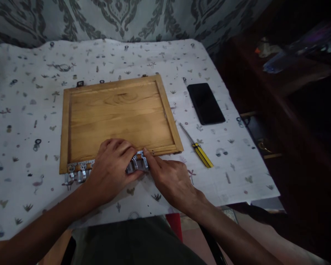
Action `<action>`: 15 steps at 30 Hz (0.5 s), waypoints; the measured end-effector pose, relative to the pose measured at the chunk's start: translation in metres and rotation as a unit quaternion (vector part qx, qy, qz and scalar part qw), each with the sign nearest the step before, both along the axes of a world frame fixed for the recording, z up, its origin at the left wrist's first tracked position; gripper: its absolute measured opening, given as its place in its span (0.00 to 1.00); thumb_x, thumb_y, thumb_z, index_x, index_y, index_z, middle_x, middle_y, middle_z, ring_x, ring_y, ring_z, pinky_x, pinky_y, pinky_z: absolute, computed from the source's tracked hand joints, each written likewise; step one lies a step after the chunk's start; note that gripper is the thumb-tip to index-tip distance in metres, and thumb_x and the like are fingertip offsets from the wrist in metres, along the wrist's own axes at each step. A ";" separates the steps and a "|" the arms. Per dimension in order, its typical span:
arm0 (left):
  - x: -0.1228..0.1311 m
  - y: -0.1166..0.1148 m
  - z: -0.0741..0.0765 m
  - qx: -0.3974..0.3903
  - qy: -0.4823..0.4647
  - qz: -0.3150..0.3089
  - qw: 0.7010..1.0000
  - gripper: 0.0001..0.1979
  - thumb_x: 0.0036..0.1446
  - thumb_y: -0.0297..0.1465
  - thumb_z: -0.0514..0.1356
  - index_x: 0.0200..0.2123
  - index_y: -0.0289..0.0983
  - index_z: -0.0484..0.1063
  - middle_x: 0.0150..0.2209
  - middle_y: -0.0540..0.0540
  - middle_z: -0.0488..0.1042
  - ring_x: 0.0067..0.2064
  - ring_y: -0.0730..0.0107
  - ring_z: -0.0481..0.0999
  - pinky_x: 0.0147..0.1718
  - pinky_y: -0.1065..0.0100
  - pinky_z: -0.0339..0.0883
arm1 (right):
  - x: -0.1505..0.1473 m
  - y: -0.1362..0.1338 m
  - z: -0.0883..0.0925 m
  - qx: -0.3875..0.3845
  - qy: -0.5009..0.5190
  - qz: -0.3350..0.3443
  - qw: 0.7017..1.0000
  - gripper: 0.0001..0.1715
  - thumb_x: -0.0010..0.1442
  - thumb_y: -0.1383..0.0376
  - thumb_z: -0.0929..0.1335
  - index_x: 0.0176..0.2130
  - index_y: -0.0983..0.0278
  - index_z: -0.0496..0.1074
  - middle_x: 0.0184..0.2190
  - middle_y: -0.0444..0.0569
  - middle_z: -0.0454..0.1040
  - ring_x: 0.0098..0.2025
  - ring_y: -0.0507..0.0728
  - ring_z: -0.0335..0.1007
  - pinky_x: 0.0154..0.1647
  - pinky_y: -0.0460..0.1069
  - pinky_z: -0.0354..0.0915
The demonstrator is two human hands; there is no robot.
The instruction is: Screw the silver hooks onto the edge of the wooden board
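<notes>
A wooden framed panel (118, 110) lies flat on the cloth-covered table. Along its near edge runs a silvery metal hook rail (83, 168), its hooks pointing toward me. My left hand (110, 171) is closed over the rail and the edge of the frame, fingers on top and thumb below, hiding the rail's middle. My right hand (172, 176) has its index fingertip pressed at the rail's right end, beside the last hook; its other fingers are curled and partly hidden. To the right of the panel lies a screwdriver (198, 151) with a yellow and black handle.
A black smartphone (206, 103) lies beyond the screwdriver. Small metal fittings (80, 84) show at the panel's far edge. The table's patterned white cloth (30, 121) meets a grey curtain (113, 18) at the back. Dark furniture (278, 110) stands on the right.
</notes>
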State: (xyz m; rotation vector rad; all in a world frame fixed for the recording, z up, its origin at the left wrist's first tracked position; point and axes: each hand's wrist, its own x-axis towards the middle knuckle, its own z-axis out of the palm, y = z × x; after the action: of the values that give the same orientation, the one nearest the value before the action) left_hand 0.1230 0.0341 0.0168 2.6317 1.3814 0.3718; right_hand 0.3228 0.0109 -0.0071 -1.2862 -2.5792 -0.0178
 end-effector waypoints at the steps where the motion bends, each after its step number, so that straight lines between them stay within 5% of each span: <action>1: 0.000 0.000 0.000 -0.001 0.004 -0.002 1.000 0.16 0.56 0.39 0.71 0.42 0.36 0.75 0.45 0.42 0.80 0.48 0.49 0.75 0.48 0.47 0.67 | 0.000 0.000 0.000 -0.001 0.000 0.002 1.000 0.33 0.56 0.82 0.66 0.60 0.78 0.69 0.31 0.48 0.83 0.23 0.54 0.75 0.21 0.52 0.61; 15: 0.000 0.002 0.005 0.007 0.012 -0.020 1.000 0.14 0.55 0.38 0.71 0.38 0.35 0.75 0.43 0.42 0.80 0.46 0.49 0.76 0.47 0.47 0.66 | 0.000 0.001 0.000 -0.033 -0.007 -0.002 0.999 0.32 0.57 0.81 0.66 0.60 0.76 0.68 0.31 0.49 0.83 0.23 0.54 0.75 0.21 0.52 0.61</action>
State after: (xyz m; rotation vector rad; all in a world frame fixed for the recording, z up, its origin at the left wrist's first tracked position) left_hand 0.1235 0.0357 0.0216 2.6791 1.3369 0.3474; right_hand 0.3232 0.0117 -0.0075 -1.3185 -2.6095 0.0592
